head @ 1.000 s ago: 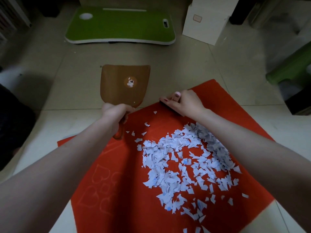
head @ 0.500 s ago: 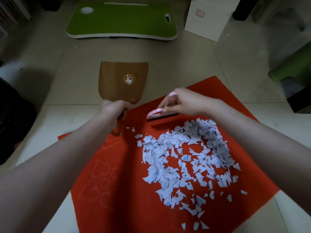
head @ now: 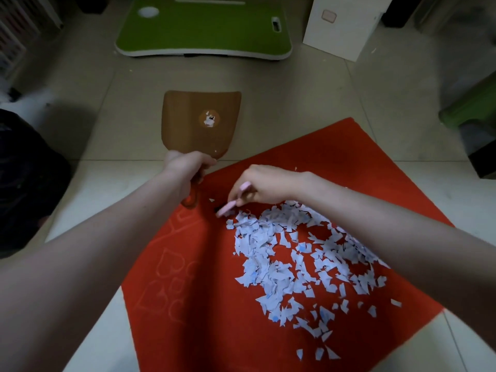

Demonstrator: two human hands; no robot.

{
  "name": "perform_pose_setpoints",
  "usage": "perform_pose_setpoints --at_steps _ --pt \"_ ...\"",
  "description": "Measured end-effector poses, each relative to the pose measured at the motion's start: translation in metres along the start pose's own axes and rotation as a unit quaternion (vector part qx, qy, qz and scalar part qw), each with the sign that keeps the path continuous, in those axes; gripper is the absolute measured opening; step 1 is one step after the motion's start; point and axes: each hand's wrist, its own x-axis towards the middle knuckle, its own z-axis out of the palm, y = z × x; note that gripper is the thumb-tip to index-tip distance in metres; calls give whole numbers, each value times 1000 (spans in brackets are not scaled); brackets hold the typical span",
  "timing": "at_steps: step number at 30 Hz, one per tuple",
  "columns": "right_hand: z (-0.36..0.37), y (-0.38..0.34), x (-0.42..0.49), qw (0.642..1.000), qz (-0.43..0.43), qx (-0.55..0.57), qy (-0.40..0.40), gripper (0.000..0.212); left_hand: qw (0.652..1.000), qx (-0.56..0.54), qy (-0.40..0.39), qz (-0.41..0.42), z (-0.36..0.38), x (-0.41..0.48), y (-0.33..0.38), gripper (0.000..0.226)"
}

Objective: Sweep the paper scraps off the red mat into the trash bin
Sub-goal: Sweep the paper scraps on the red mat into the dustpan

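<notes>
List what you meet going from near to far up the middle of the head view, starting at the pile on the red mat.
Paper scraps → pink brush → brown dustpan → green lap desk.
</notes>
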Motion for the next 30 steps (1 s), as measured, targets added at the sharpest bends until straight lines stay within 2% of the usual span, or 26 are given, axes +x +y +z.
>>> perform_pose_setpoints --at_steps 4,7,15,21,25,30 --pt "-12 -11 -42 996 -1 0 -84 19 1000 4 -7 0 3 -1 -2 28" --pt "-24 -14 -71 996 12 26 -86 19 1000 6 -18 4 6 -3 -2 27" --pt "-16 -4 -41 991 2 83 105 17 1000 11 -13 5 2 -8 -1 29" --pt "11 -4 5 989 46 -7 138 22 1000 17 -13 0 -1 -10 -3 28" --pt "22 -13 19 995 28 -53 80 23 1000 24 -7 0 -4 -10 -5 28" --pt "-13 -37 -26 993 17 -88 -76 18 1000 23 -7 1 -4 -9 -2 31"
